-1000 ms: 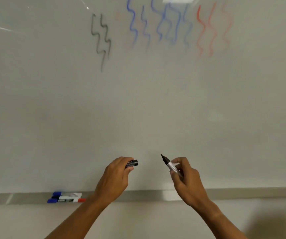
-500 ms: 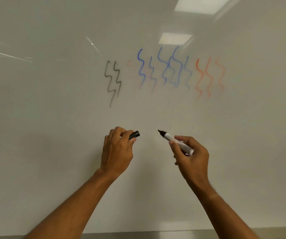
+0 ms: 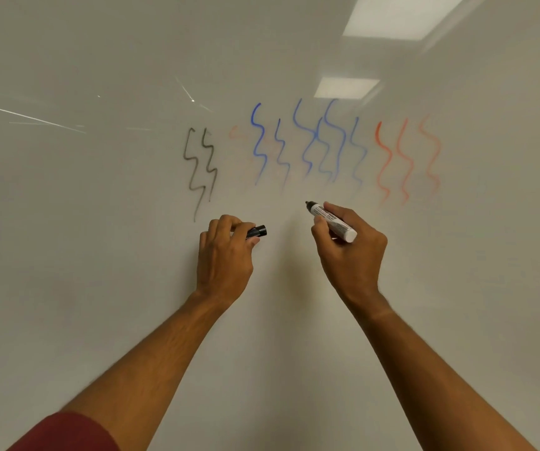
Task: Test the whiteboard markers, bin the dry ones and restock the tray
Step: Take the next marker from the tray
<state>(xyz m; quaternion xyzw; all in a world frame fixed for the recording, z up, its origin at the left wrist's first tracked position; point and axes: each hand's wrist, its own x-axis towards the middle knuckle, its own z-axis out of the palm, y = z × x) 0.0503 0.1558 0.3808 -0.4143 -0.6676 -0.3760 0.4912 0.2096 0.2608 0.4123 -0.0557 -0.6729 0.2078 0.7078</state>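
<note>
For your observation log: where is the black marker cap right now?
In the head view, the black marker cap is pinched in the left hand, left of the uncapped marker, below the squiggles.

Marker [image 3: 331, 220] now nearer squiggles [image 3: 307, 144]

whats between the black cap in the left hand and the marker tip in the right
Nothing but bare whiteboard: in the head view the cap and the marker tip stand apart, with no ink between them.

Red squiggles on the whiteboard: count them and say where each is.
3, side by side at the right end of the row: left red squiggle, middle red squiggle, fainter right red squiggle. None looks hidden.
</note>
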